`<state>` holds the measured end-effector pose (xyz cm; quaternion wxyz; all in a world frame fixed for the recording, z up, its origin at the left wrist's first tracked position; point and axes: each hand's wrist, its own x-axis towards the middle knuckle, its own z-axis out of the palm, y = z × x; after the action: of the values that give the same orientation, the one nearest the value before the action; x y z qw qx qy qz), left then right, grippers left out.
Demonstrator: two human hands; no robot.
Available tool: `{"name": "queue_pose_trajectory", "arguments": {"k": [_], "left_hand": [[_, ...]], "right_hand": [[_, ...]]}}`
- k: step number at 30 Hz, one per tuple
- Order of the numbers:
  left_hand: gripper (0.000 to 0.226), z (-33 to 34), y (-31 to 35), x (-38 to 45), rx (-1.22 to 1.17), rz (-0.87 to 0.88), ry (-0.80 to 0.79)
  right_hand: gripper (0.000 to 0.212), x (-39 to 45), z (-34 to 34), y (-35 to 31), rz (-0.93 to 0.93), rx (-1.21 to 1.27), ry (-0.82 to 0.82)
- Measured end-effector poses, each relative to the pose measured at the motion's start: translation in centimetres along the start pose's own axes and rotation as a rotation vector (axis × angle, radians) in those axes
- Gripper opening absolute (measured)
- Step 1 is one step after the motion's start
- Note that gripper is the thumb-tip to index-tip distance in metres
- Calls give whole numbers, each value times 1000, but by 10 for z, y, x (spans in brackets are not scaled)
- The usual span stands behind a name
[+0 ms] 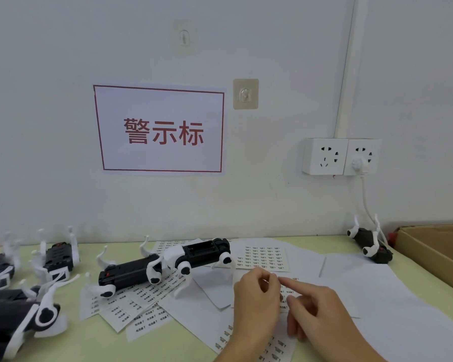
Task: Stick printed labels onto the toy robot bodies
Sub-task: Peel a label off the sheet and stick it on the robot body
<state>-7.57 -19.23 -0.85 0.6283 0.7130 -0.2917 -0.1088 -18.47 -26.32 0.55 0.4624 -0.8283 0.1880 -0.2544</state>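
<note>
Peeling a label at 5 o'clock
Left hand pinches sheet; right hand, forefinger extended, should lift one label's corner cleanly.

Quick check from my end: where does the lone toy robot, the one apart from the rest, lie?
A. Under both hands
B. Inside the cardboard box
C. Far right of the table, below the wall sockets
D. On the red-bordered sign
C: the lone toy robot lies belly-up on the table just left of the cardboard box, below the wall sockets.
</note>
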Motion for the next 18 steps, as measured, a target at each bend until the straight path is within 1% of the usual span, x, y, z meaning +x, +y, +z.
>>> {"name": "queue_pose_trajectory", "arguments": {"k": [7,10,13,15,18], "left_hand": [[21,-2,-1,0,-32,-17,4],[21,-2,2,0,-48,-18,1],[25,-2,4,-2,-80,-29,-27],[28,-2,5,-1,-130,-60,-34],[30,-5,8,-1,-213,-126,-67]], "right_hand": [[62,2,2,2,-64,-125,-24],[65,3,3,4,-76,-139,-23],[64,4,2,5,-66,-126,-20],[63,5,1,5,-49,-92,-14],[69,3,0,4,-62,-73,-22]]}}
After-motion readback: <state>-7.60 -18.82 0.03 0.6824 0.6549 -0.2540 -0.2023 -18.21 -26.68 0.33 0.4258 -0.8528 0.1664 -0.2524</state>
